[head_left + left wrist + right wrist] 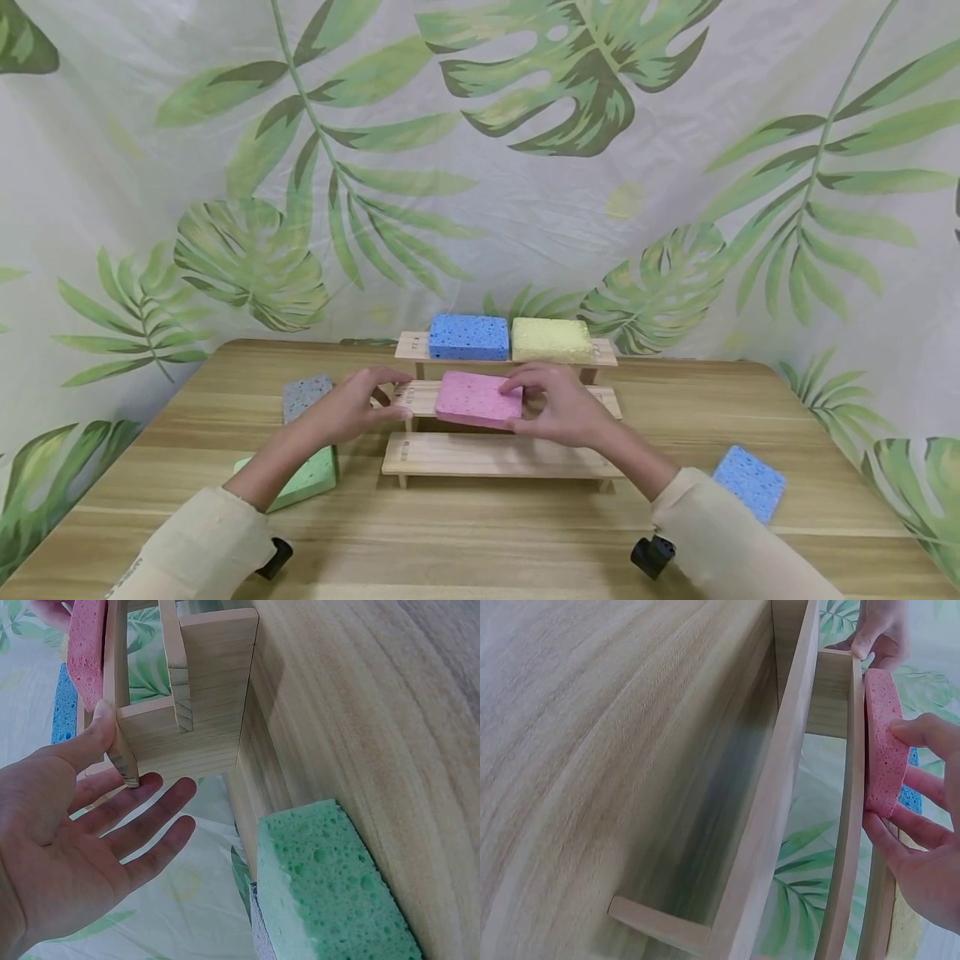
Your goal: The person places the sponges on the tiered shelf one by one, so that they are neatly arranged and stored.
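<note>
A pink sponge (477, 397) lies on the middle tier of a stepped wooden rack (495, 454). My right hand (558, 404) pinches the sponge by its right end, thumb at the front and fingers over the top. At the rack's left side, my left hand (358, 406) holds the end of the middle board between thumb and fingers. In the left wrist view the left thumb sits on that board's edge, with the other fingers (154, 825) spread beyond it. On the top tier, a blue sponge (468, 337) and a yellow sponge (552, 340) stand side by side.
Left of the rack, a grey sponge (306, 395) and a green sponge (311, 482) lie on the wooden table (465, 542), partly behind the left arm. Another blue sponge (750, 483) lies at the right. Behind the table hangs a leaf-patterned cloth (525, 225).
</note>
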`<action>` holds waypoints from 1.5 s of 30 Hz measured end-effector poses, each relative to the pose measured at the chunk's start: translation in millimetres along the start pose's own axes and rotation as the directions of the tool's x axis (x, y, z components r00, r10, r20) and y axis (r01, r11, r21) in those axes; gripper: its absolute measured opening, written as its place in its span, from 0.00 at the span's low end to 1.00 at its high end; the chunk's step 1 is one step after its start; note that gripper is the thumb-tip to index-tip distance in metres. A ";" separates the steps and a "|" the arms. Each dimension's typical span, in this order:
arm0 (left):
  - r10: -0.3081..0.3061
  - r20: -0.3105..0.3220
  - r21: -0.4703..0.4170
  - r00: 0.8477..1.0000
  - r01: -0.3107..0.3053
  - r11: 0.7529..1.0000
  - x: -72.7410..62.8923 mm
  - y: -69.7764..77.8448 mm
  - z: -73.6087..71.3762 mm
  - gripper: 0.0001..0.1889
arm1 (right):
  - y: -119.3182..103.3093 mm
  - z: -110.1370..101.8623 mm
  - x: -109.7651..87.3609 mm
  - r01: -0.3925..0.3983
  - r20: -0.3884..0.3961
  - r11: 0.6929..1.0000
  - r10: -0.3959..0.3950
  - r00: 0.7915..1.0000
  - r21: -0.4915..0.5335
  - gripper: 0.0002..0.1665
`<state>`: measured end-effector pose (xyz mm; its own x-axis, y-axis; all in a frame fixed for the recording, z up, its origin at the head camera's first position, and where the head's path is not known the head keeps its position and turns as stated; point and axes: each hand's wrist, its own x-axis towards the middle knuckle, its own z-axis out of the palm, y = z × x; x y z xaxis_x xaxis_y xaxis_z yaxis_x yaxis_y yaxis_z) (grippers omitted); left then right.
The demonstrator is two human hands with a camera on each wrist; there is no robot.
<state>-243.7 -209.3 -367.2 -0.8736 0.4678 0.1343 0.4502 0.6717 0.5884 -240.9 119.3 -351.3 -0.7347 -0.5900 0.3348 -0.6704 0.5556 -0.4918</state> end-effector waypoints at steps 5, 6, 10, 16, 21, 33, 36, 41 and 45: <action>-0.003 0.004 0.001 1.000 0.003 1.000 0.6 0.3 -0.1 0.26 | -1.8 5.3 4.4 -0.010 -0.004 1.000 0.010 1.000 -0.005 0.21; -0.004 0.004 -0.001 1.000 0.004 1.000 0.7 0.4 0.1 0.26 | -1.9 6.4 5.1 -0.009 -0.005 1.000 0.009 1.000 -0.006 0.21; -0.001 0.006 -0.008 1.000 0.001 1.000 0.7 1.6 0.2 0.26 | -2.5 9.8 7.6 -0.003 -0.014 1.000 0.003 1.000 0.001 0.19; -0.003 0.005 -0.011 1.000 0.003 1.000 0.2 2.3 -0.7 0.26 | -3.9 12.1 9.9 0.001 -0.024 1.000 -0.001 1.000 0.006 0.15; -0.002 0.009 -0.011 1.000 0.002 1.000 0.3 2.8 -0.9 0.26 | -7.4 10.5 6.8 -0.034 -0.007 0.999 0.034 0.999 -0.018 0.15; 0.012 0.006 -0.015 1.000 -0.011 1.000 0.4 1.4 0.6 0.27 | -8.1 7.9 5.7 -0.066 0.055 0.997 0.064 0.996 0.033 0.15; 0.012 0.009 -0.016 1.000 -0.012 1.000 0.3 1.5 0.5 0.27 | -5.7 8.8 7.3 -0.062 0.043 0.997 0.059 0.997 0.052 0.16; 0.009 0.013 -0.013 1.000 -0.009 1.000 0.7 2.3 0.4 0.27 | -1.9 10.2 10.2 -0.044 0.024 0.997 0.043 0.999 0.057 0.16; 0.008 0.013 -0.011 1.000 -0.008 1.000 0.4 2.7 0.0 0.27 | -0.5 10.9 11.9 -0.041 0.022 0.998 0.040 0.999 0.051 0.16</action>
<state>-242.8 -207.2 -365.6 -0.8676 0.4802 0.1287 0.4546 0.6615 0.5964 -248.2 105.6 -355.9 -0.7581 -0.5806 0.2971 -0.6338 0.5483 -0.5457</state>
